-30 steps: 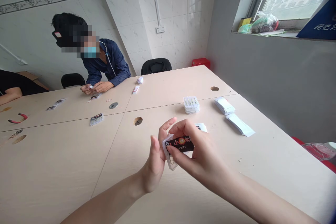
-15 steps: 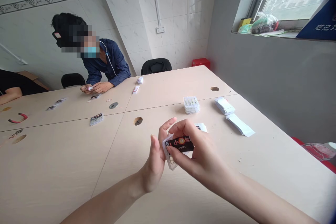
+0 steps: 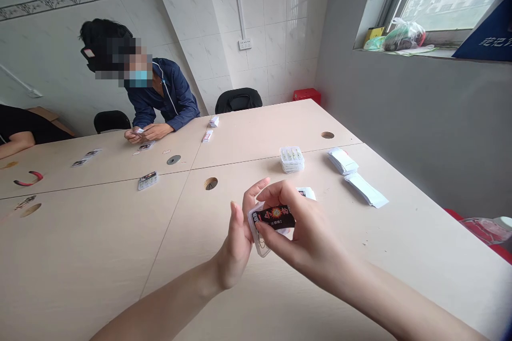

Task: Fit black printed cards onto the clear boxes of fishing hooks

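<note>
A small clear plastic box [image 3: 262, 248] is tilted up over the near part of the table, with hook-like pieces faintly visible inside. My left hand [image 3: 232, 258] supports it from the left and behind, its thumb pointing up, clear of the box. Across the upper face of the box lies a black label [image 3: 275, 218] with red lettering and an orange starburst. The thumb and fingers of my right hand [image 3: 308, 229] pinch this label against the box and cover its right end. Just behind the right hand, a stack of white-edged labels [image 3: 307, 193] is partly hidden.
Beyond my hands stand stacked clear boxes [image 3: 292, 160], with white paper slips [image 3: 356, 181] to their right. A labelled box [image 3: 148, 181] lies left of a round table hole [image 3: 210, 184]. Across the table, a co-worker [image 3: 162, 90] handles small items near pliers [image 3: 29, 178].
</note>
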A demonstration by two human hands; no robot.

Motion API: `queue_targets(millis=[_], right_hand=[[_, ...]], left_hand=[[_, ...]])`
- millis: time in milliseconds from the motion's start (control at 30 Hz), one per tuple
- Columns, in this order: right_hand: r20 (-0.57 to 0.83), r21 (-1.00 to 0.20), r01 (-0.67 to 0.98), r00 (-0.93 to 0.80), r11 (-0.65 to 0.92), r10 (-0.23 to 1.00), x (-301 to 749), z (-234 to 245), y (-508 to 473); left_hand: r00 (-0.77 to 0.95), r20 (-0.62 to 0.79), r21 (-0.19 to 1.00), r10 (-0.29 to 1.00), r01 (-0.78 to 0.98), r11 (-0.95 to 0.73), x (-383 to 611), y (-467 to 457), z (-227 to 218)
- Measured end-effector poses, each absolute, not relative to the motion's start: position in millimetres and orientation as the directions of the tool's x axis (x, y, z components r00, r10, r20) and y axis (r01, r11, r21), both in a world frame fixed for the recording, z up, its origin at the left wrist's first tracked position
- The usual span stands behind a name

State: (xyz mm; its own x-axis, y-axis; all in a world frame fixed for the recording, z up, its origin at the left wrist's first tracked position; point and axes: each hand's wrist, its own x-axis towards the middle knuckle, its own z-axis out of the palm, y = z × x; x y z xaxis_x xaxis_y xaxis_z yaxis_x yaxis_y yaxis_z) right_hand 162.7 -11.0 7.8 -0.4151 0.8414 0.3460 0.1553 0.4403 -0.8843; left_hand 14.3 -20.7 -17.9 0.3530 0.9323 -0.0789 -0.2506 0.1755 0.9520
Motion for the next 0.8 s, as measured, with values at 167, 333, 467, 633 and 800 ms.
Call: queue_targets(millis=[167,333,467,633,800], right_hand=[[0.337,-0.887,0.164,-0.412,0.433,0.847,162.2,7.3,-11.3],[0.352,-0.872,0.187,-0.403,0.453,0.845,162.4,6.5,-10.4],[0.372,-0.857,0.199,-0.401,0.476,0.837,163.8,6.8,-9.9],[0.308,-0.87,0.23,-0.436,0.436,0.845,165.0,7.3,-11.3],[0.271,-0.844,0.324,-0.428,0.426,0.862,164.9,7.8,-14.5]], left_hand=[[0.355,-0.072,0.949,0.932,-0.263,0.174,14.7,-20.2,-17.9],[0.364,-0.065,0.941,0.929,-0.287,0.178,15.9,-19.6,-17.2],[0.369,-0.075,0.929,0.926,-0.311,0.2,14.8,-19.6,-16.4],[0.386,-0.111,0.91,0.916,-0.33,0.249,13.5,-17.6,-16.0],[0.41,-0.132,0.895,0.902,-0.341,0.286,14.7,-13.7,-17.0]])
